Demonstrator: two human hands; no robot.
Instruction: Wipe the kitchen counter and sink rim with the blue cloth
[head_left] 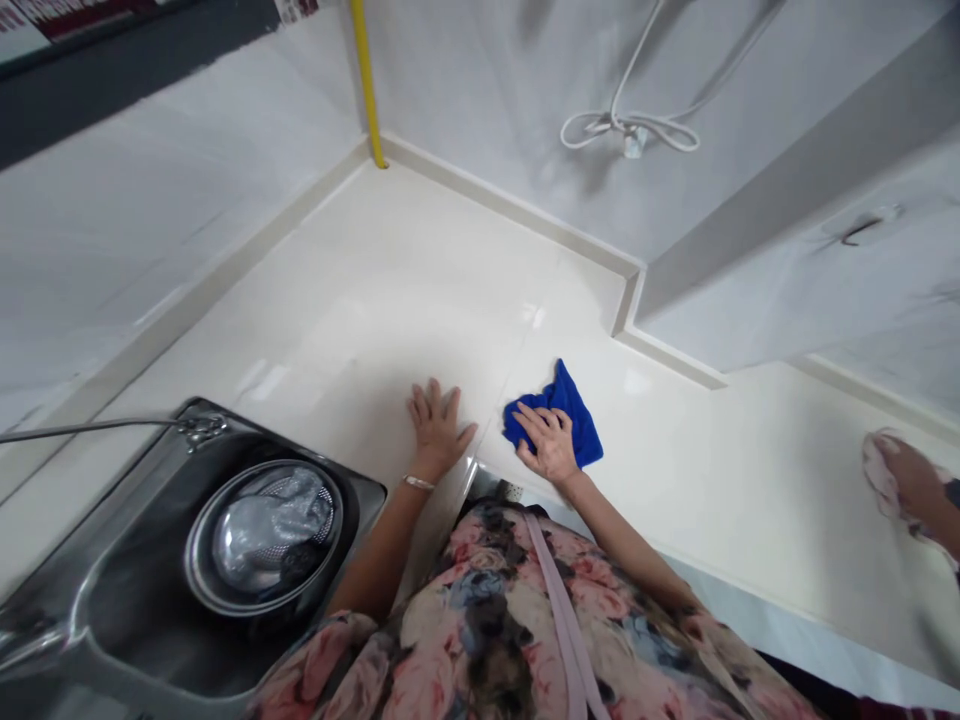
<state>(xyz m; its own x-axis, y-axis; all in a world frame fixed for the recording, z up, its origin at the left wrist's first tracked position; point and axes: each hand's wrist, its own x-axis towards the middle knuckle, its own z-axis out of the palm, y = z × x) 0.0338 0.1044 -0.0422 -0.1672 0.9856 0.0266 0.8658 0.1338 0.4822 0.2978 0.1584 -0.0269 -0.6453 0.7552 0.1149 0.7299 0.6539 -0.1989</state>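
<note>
At lower left, a dark metal sink (127, 610), with a round metal pot (201, 577) in it and something perforated and shiny inside, contents hard to make out. Reaching in from the left edge to the sink's far corner, a slim grey tube (90, 430). At the far corner of the walls, an upright yellow pipe (365, 80). Farther right, a white cord (622, 125) looped in a bow against the pale wall (480, 110). On the jutting wall section, a small hook (851, 237).
</note>
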